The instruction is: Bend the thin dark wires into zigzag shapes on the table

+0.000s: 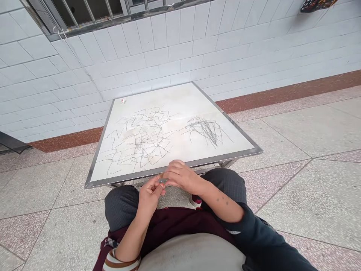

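My left hand (pixel 149 194) is closed in a pinch above my lap, at the near edge of the table. A faint thin wire (pixel 137 184) sticks out to its left. My right hand (pixel 182 176) meets it from the right with curled fingers. Between the two hands shows a small flat grey piece (pixel 163 180), mostly covered by fingers. On the white tabletop (pixel 175 90) lie thin dark wires in two groups: a spread of bent, zigzag wires (pixel 146 141) on the left and a denser pile of straighter wires (pixel 205 130) on the right.
A grey metal rim (pixel 180 165) edges the table, which stands against a white tiled wall (pixel 158 52). A small white and red object (pixel 123 101) sits at the far left corner. Below the tabletop's near edge are my knees (pixel 122 205). A barred window (pixel 96 11) is above.
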### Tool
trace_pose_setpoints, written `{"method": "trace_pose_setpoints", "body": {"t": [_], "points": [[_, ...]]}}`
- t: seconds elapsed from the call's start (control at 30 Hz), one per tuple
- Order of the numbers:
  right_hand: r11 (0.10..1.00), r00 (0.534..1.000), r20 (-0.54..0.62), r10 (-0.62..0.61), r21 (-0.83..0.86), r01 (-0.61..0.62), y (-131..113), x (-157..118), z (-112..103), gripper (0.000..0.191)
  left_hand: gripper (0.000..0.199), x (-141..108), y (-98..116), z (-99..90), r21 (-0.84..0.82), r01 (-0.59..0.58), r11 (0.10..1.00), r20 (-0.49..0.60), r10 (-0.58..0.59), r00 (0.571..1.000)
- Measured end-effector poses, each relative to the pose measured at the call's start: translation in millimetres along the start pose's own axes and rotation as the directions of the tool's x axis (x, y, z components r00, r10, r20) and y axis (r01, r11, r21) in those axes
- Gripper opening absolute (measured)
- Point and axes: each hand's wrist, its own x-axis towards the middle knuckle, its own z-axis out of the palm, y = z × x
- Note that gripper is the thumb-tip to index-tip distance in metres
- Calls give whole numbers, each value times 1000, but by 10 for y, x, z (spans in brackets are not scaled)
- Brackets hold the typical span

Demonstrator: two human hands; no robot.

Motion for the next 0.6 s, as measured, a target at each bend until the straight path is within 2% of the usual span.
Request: {"method": "trace_pose_setpoints", "body": {"t": [0.07, 0.13, 0.17, 0.23, 0.3, 0.33, 0.4, 0.47, 0.6], "points": [[992, 977, -176, 118, 60, -109, 20, -22, 51, 35, 40, 2, 41, -11, -52, -5, 999, -29, 4, 1000], [934, 899, -297, 322, 255, -250, 28, -35, 126, 49, 42, 6, 80, -25, -90, -24, 996, -64, 18, 998], [867, 862, -278, 424, 401, -298, 23, -35, 169, 53, 42, 8, 95, -31, -101, -33, 994, -75, 26, 997], [649, 834, -107, 542, 684, -334, -9, -21, 250, 53, 42, 9, 112, -35, -112, -48, 993, -77, 39, 996], [416, 845, 83, 528, 842, -343, -62, 2, 310, 41, 42, 6, 116, -29, -112, -43, 993, -62, 36, 997], [334, 849, 139, 509, 878, -344, -91, 14, 328, 33, 42, 2, 115, -23, -111, -34, 993, -52, 29, 998], [238, 847, 182, 499, 911, -336, -139, 35, 345, 23, 44, -8, 111, -11, -106, -18, 994, -32, 15, 999], [182, 836, 192, 514, 928, -325, -164, 47, 349, 21, 45, -20, 113, -3, -93, -20, 995, -9, 20, 1000], [72, 779, 217, 589, 945, -318, -156, 54, 380, 22, 47, -32, 126, 0, -56, -58, 997, 36, 60, 998]]}}
